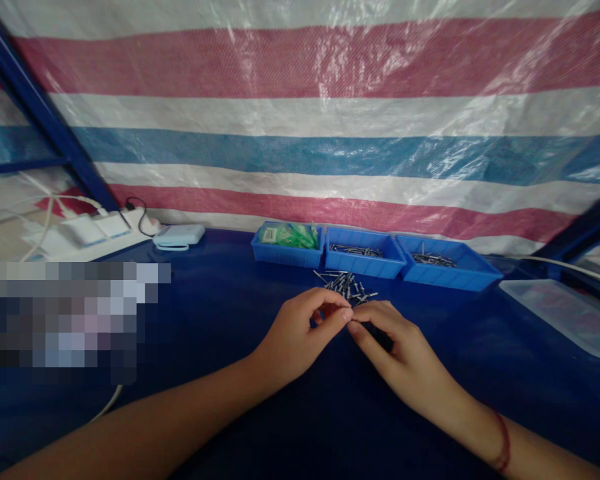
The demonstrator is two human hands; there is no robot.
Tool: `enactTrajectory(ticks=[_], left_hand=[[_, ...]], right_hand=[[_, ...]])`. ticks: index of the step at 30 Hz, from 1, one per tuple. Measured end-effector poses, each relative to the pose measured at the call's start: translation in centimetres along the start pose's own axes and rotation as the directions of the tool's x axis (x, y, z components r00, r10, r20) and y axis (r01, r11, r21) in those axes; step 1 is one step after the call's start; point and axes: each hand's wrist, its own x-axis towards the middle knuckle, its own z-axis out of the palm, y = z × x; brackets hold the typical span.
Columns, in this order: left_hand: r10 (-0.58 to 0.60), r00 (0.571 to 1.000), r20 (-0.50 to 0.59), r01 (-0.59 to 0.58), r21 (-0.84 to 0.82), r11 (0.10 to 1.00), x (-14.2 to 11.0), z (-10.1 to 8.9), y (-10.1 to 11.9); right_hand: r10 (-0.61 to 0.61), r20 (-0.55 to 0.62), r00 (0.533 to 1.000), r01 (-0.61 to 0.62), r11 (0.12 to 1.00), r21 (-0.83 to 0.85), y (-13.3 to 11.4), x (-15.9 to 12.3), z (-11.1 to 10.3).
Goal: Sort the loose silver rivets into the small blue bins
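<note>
Three open blue plastic bins (364, 265) stand in a row behind a loose pile of slim metal pins (347, 285) on the dark-blue tabletop (215, 300); the left hand (293, 333) and right hand (403, 347) block its near edge. Silvery and dark, the pins cross every way. Thumbs and forefingers pinch nearly together, tips meeting; whether they hold anything, I cannot tell.

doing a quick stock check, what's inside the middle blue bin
The middle blue bin holds loose, thin metal pins. Its front wall hides the floor just behind it, and whatever lies beneath the pins is covered, so that can't be seen.
</note>
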Motion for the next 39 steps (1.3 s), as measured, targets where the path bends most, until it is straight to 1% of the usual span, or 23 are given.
enactTrajectory(ticks=[7,10,13,15,17,19,21,23,24,25,26,28,29,30,32,33,34,35,36,37,38,39], left_hand=[[0.02,1.0,-0.016,-0.02,0.024,1.0,0.0,0.0,0.1],[0.027,0.999,-0.025,-0.026,0.056,0.998,0.0,0.0,0.0],[0.033,0.999,-0.006,-0.032,0.098,0.995,0.1,-0.2,-0.1],[0.03,0.999,0.021,-0.032,0.117,0.993,0.2,-0.3,-0.2],[0.028,0.998,0.052,-0.035,0.132,0.991,0.2,-0.4,-0.1],[0.047,0.996,0.079,-0.059,0.157,0.986,0.1,-0.3,-0.1],[0.088,0.993,0.077,-0.102,0.2,0.975,0.0,-0.3,0.0],[0.123,0.99,0.063,-0.135,0.258,0.957,-0.1,-0.2,-0.2],[0.135,0.988,0.07,-0.149,0.291,0.945,-0.1,-0.2,-0.3],[0.143,0.986,0.085,-0.163,0.325,0.932,-0.1,-0.2,-0.4],[0.148,0.983,0.107,-0.178,0.358,0.917,-0.1,-0.1,-0.6],[0.158,0.976,0.149,-0.207,0.416,0.885,0.0,-0.2,-0.9],[0.164,0.973,0.163,-0.22,0.439,0.871,0.0,-0.2,-1.0],[0.166,0.971,0.173,-0.229,0.458,0.859,0.1,-0.2,-1.1],[0.157,0.968,0.195,-0.235,0.49,0.839,0.3,-0.3,-1.3],[0.148,0.967,0.208,-0.235,0.504,0.831,0.4,-0.3,-1.3],[0.136,0.966,0.221,-0.234,0.515,0.824,0.5,-0.3,-1.3],[0.126,0.964,0.232,-0.233,0.524,0.819,0.6,-0.3,-1.3],[0.12,0.963,0.242,-0.234,0.528,0.816,0.7,-0.2,-1.3],[0.121,0.961,0.247,-0.238,0.529,0.815,0.8,-0.2,-1.3],[0.126,0.96,0.251,-0.245,0.528,0.813,0.9,-0.1,-1.2],[0.132,0.959,0.252,-0.251,0.529,0.811,0.9,-0.1,-1.2]], right_hand=[[0.028,-0.026,0.999,-0.028,1.0,0.004,0.2,0.0,0.1],[0.063,-0.058,0.996,-0.062,0.998,0.025,0.3,-0.1,0.1],[0.089,-0.102,0.991,-0.086,0.996,0.033,0.5,0.0,-0.1],[0.071,-0.14,0.988,-0.071,0.997,0.008,0.4,-0.1,-0.3],[0.009,-0.159,0.987,-0.019,0.998,-0.061,0.1,0.0,-0.6],[-0.074,-0.131,0.989,0.054,0.987,-0.151,-0.3,0.1,-1.1],[-0.107,-0.083,0.991,0.088,0.975,-0.203,-0.6,0.5,-1.8],[-0.068,-0.095,0.993,0.047,0.976,-0.21,-0.4,1.2,-3.0],[-0.032,-0.134,0.991,0.003,0.978,-0.209,0.0,1.6,-3.7],[0.002,-0.203,0.979,-0.047,0.975,-0.216,0.6,2.0,-4.6],[0.028,-0.276,0.961,-0.097,0.967,-0.238,1.4,2.4,-5.6],[0.056,-0.448,0.892,-0.214,0.926,-0.311,3.6,2.9,-7.7],[0.06,-0.51,0.858,-0.283,0.884,-0.372,4.8,3.1,-8.6],[0.065,-0.534,0.843,-0.342,0.83,-0.44,6.0,3.2,-9.5],[0.063,-0.517,0.854,-0.411,0.69,-0.595,8.2,3.1,-10.6],[0.06,-0.517,0.854,-0.433,0.631,-0.644,8.9,3.1,-10.8],[0.052,-0.511,0.858,-0.44,0.587,-0.68,9.4,3.1,-10.9],[0.038,-0.507,0.861,-0.438,0.562,-0.702,9.5,3.1,-10.8],[0.019,-0.499,0.866,-0.423,0.559,-0.713,9.4,3.1,-10.6],[-0.002,-0.478,0.879,-0.389,0.578,-0.718,8.9,3.1,-10.2],[-0.018,-0.438,0.899,-0.335,0.619,-0.711,8.1,3.2,-9.7],[-0.023,-0.387,0.922,-0.27,0.678,-0.684,7.2,3.2,-9.0]])
